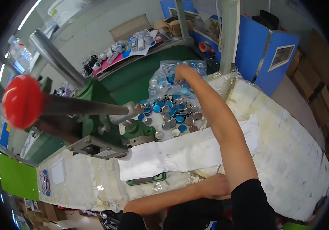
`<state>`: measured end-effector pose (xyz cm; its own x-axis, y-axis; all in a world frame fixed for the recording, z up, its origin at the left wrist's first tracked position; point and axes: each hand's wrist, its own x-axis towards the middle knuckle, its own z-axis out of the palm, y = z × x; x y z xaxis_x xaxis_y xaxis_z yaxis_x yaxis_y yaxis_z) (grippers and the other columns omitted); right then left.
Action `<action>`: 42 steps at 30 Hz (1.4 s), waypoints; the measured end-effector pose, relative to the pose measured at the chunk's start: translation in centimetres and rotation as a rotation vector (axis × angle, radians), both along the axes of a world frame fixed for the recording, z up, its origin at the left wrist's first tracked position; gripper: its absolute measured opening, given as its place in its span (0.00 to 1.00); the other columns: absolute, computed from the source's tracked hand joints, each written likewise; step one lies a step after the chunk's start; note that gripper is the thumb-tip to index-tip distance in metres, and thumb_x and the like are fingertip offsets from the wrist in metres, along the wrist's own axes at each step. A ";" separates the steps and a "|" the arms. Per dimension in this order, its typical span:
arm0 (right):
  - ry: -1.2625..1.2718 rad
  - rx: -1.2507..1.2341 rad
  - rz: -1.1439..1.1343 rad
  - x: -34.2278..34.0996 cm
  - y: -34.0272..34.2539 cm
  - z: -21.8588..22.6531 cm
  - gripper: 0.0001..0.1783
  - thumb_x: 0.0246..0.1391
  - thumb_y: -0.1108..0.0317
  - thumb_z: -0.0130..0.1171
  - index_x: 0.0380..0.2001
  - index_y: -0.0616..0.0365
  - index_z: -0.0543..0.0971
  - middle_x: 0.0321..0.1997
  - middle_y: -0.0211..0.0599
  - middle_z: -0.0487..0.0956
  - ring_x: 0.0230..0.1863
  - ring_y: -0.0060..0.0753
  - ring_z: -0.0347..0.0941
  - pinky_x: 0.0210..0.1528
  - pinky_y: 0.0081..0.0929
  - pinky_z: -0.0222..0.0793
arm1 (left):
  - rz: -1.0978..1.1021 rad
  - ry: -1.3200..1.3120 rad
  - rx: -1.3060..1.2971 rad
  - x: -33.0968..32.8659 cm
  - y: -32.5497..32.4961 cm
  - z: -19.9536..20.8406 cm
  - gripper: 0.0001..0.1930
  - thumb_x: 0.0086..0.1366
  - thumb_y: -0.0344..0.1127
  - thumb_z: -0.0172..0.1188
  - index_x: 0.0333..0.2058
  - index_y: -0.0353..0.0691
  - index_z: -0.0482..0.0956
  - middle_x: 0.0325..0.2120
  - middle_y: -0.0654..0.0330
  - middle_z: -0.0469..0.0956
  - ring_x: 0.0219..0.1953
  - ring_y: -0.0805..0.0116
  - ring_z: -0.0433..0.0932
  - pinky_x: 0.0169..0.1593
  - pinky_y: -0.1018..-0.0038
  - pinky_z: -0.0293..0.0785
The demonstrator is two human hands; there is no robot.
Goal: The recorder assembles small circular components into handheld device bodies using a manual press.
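Observation:
My right arm reaches far across the bench. My right hand (183, 72) is closed at the top of a clear plastic bag (160, 86), gripping it; the fingertips are partly hidden. Blue discs show through the bag. Spilling out below it is a pile of small round metal caps (168, 109), some blue-faced and some silver. My left hand (215, 186) lies curled at the bench's near edge, under my right forearm. Whether it holds anything is hidden. Between my hands and the pile stretches a folded white cloth (187, 151).
A green lever press (99, 126) with a red ball handle (22, 101) rises at the left. A green-rimmed plate (146, 179) lies by the cloth. Behind stand a shelf of small white devices (137, 40), a metal post (229, 36) and a blue cabinet (252, 53).

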<state>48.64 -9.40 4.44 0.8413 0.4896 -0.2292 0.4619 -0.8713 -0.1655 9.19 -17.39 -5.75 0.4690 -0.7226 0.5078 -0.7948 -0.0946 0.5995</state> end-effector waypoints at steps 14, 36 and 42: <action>-0.095 0.026 -0.194 -0.4 0.5 -2.8 0.58 0.33 0.37 0.75 0.66 0.54 0.65 0.69 0.55 0.63 0.70 0.56 0.58 0.66 0.51 0.62 | -0.074 0.460 -0.047 -0.7 0.5 1.6 0.15 0.56 0.38 0.59 0.41 0.38 0.77 0.43 0.52 0.78 0.48 0.51 0.76 0.50 0.58 0.73; 0.030 0.316 -0.028 0.0 1.2 -3.9 0.42 0.34 0.58 0.74 0.57 0.55 0.74 0.60 0.52 0.75 0.59 0.52 0.73 0.59 0.44 0.71 | -0.052 0.307 -0.008 -0.6 0.4 -0.5 0.14 0.61 0.42 0.57 0.40 0.40 0.77 0.42 0.53 0.77 0.49 0.51 0.75 0.49 0.58 0.72; 0.159 0.234 -0.024 0.1 3.1 -3.5 0.60 0.31 0.37 0.74 0.68 0.49 0.64 0.71 0.50 0.62 0.70 0.55 0.59 0.65 0.47 0.63 | -0.123 0.553 -0.018 -0.3 0.7 1.3 0.21 0.58 0.41 0.60 0.50 0.42 0.75 0.52 0.52 0.74 0.58 0.52 0.70 0.60 0.58 0.66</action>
<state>48.72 -6.26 0.95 0.8158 0.5251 -0.2425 0.3938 -0.8113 -0.4320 8.86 -16.65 -4.41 0.5814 -0.7825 0.2228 -0.3662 -0.0072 0.9305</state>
